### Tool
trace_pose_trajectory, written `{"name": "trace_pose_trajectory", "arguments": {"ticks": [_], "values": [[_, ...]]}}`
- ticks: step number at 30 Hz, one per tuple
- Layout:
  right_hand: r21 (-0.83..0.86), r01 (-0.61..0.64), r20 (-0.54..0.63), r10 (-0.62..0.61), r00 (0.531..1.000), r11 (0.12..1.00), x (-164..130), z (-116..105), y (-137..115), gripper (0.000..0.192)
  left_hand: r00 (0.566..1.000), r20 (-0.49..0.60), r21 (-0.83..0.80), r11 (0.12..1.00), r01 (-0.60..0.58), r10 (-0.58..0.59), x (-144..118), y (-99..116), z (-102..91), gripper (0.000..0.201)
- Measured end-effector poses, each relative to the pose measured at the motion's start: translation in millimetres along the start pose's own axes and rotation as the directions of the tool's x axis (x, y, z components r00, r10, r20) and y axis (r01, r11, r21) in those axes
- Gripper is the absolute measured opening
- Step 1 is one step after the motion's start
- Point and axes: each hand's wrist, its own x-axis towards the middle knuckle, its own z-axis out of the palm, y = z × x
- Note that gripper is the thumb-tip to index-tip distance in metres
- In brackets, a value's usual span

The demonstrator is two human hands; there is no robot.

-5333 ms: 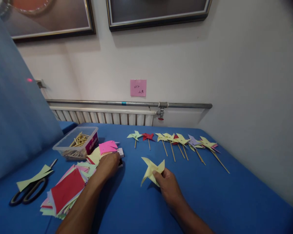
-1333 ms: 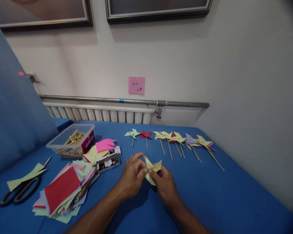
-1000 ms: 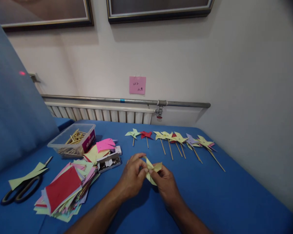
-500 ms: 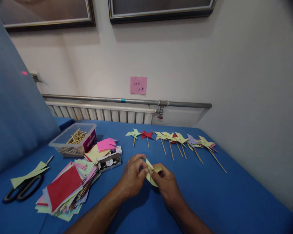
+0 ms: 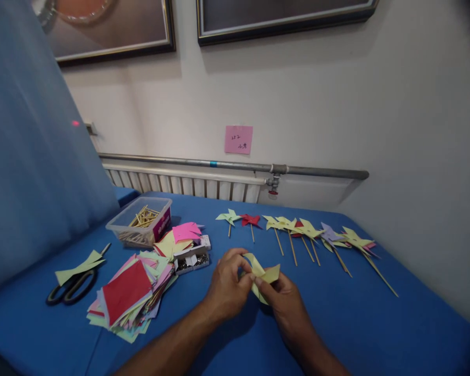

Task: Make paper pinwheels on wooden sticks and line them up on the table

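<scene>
Where both hands meet | left hand (image 5: 227,284) and right hand (image 5: 285,300) grip closed on yellow pinwheel (image 5: 265,275) | its centre hidden by fingers

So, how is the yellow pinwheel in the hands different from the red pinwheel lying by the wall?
The yellow pinwheel has no stick that I can see; the red pinwheel has a wooden stick. The yellow one is pinched between the left hand and right hand, while the red one lies untouched on the blue table in a row with others. The yellow one looks larger, though it is nearer the camera. Both are folded paper with pointed blades.
</scene>
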Motion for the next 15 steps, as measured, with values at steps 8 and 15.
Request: {"name": "trace_pose_trajectory", "arguments": {"ticks": [8, 15], "values": [[0.022, -0.021, -0.034, 0.022, 0.999, 1.000, 8.2, -7.5, 21.7, 0.062, 0.873, 0.147, -0.467, 0.745, 0.476, -0.466, 8.7, -2.9, 4.1, 0.045], [-0.017, -0.048, 0.008, 0.048, 0.999, 0.999, 10.3, -8.4, 32.6, 0.060, 0.888, 0.229, -0.624, 0.640, 0.448, -0.399, 10.0, -6.6, 10.3, 0.034]]}}
